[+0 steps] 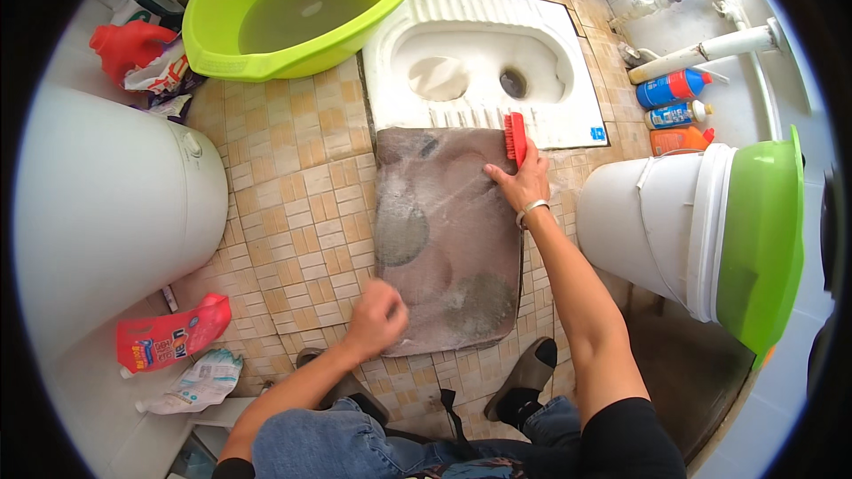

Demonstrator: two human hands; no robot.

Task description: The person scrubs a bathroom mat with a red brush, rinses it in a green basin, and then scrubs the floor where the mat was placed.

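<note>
A wet, purplish-brown mat [444, 231] with greyish patches and whitish suds lies flat on the tiled floor, its far edge against the squat toilet [577, 80]. Near its far right corner, my right hand [528, 177] grips a red scrub brush [516, 137] with red bristles, the thumb held apart from the other fingers. The bristles face left. A bracelet circles that wrist. My left hand [376, 318] is closed in a fist by the mat's near left edge, slightly blurred. Whatever its curled fingers may hold is hidden.
A lime-green basin [257, 64] of murky water stands far left. White buckets [630, 213] with a green basin [768, 239] lie at right, below several cleaner bottles [670, 89]. At left are a white rounded appliance [124, 195] and a red detergent pouch [177, 337].
</note>
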